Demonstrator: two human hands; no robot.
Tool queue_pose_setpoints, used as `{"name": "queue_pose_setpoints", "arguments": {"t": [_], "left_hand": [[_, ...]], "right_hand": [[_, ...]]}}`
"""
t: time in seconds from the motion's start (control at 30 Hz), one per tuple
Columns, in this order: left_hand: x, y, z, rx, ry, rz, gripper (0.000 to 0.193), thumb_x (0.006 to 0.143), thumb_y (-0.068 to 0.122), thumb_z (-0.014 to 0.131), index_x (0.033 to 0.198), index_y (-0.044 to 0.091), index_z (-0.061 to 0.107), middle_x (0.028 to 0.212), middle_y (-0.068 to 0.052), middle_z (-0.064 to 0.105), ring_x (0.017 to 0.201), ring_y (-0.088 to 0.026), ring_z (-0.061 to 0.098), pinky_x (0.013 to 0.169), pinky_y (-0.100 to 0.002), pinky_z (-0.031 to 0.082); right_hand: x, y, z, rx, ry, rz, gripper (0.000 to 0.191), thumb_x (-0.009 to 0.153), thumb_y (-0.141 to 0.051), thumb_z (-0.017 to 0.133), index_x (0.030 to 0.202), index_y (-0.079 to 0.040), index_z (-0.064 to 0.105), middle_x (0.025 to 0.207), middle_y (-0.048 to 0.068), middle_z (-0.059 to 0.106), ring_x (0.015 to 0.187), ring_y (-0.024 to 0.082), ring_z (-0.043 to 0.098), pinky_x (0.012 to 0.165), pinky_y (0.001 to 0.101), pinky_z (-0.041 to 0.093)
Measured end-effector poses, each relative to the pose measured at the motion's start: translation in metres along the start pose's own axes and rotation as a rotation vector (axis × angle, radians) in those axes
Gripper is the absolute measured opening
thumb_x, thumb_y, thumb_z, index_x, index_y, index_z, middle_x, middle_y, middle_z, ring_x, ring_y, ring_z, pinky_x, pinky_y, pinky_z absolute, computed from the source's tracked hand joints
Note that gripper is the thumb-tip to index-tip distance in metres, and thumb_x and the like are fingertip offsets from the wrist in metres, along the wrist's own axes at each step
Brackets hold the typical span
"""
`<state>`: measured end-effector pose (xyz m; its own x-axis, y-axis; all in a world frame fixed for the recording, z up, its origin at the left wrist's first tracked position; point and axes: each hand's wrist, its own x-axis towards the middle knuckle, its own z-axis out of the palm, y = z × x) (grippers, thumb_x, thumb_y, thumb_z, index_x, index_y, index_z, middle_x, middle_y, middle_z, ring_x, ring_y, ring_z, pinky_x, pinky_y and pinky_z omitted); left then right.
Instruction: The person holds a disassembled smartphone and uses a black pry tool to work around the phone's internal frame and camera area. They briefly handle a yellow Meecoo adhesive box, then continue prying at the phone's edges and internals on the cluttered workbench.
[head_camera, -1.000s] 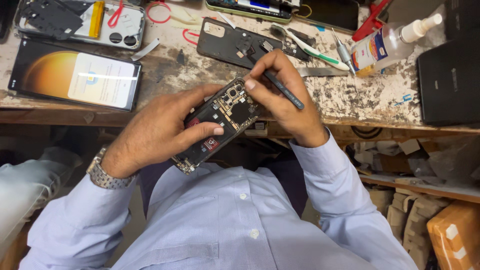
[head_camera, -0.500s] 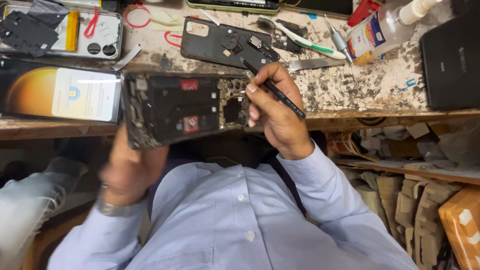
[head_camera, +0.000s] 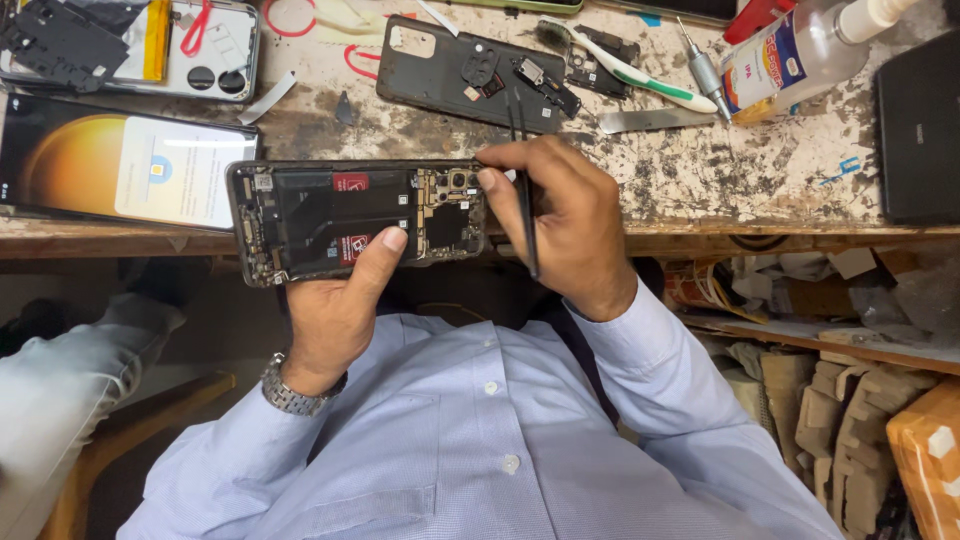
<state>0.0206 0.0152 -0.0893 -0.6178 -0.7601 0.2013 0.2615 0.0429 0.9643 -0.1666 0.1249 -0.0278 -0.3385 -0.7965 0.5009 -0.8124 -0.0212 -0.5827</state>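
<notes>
My left hand (head_camera: 335, 310) holds an opened smartphone (head_camera: 355, 215) flat and sideways in front of my chest, thumb pressed on its black battery area. Its back cover is off, showing the battery and the circuit board near the camera end. My right hand (head_camera: 560, 225) pinches black tweezers (head_camera: 524, 215) and its fingertips touch the phone's camera end. A metal watch (head_camera: 292, 392) sits on my left wrist.
On the worn wooden bench (head_camera: 700, 170) lie a lit phone screen (head_camera: 120, 165), a dark back cover with parts (head_camera: 460, 75), another opened phone (head_camera: 150, 40), a toothbrush (head_camera: 630, 70), a clear bottle (head_camera: 800, 50) and a black case (head_camera: 920, 130). Cardboard scraps (head_camera: 850, 400) fill the shelves on the right.
My left hand turned the phone from a tilted grip to lying flat and sideways. My right hand came in with the tool and now touches the camera end.
</notes>
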Motion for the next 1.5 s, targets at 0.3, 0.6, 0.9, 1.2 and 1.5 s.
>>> {"name": "queue_pose_setpoints", "arguments": {"t": [0.3,0.6,0.9,1.2,1.5], "left_hand": [[-0.009,-0.005,0.005,0.095,0.056,-0.028,0.020,0.105,0.010,0.068,0.123,0.001,0.069,0.116,-0.005,0.072,0.104,-0.012,0.068,0.094,-0.026,0.056],[-0.007,-0.003,0.002,0.076,0.057,-0.058,0.020,0.106,0.010,0.067,0.123,0.001,0.069,0.116,-0.006,0.073,0.105,-0.012,0.068,0.095,-0.026,0.056],[-0.007,-0.001,0.001,0.144,0.030,-0.019,0.020,0.105,0.010,0.068,0.123,0.001,0.069,0.115,-0.005,0.073,0.103,-0.012,0.068,0.094,-0.026,0.056],[-0.010,-0.007,-0.002,0.083,0.033,-0.060,0.020,0.106,0.010,0.068,0.123,0.001,0.069,0.116,-0.004,0.073,0.104,-0.011,0.068,0.095,-0.026,0.056],[-0.008,-0.005,-0.003,0.065,0.150,-0.112,0.021,0.107,0.012,0.066,0.124,0.000,0.067,0.117,-0.005,0.070,0.105,-0.011,0.065,0.094,-0.026,0.055]], "right_hand": [[0.002,0.004,0.016,-0.381,0.011,-0.154,0.008,0.102,-0.002,0.069,0.105,0.001,0.063,0.093,0.015,0.063,0.078,0.031,0.064,0.071,0.0418,0.052],[0.003,0.004,0.005,-0.033,-0.081,0.005,0.011,0.105,-0.008,0.069,0.113,0.000,0.067,0.101,0.013,0.069,0.091,0.025,0.072,0.079,0.0341,0.056],[0.012,0.007,-0.003,-0.038,-0.188,-0.100,0.012,0.100,-0.005,0.076,0.109,-0.001,0.070,0.099,0.012,0.071,0.089,0.027,0.073,0.078,0.0358,0.058],[0.006,0.018,0.006,-0.432,-0.137,-0.380,0.018,0.099,-0.006,0.073,0.111,-0.001,0.061,0.094,0.010,0.057,0.083,0.026,0.060,0.069,0.0398,0.048],[0.012,0.034,-0.007,-0.451,0.003,-0.077,0.017,0.117,-0.014,0.062,0.106,-0.002,0.067,0.096,0.007,0.061,0.082,0.020,0.060,0.070,0.0337,0.047]]}}
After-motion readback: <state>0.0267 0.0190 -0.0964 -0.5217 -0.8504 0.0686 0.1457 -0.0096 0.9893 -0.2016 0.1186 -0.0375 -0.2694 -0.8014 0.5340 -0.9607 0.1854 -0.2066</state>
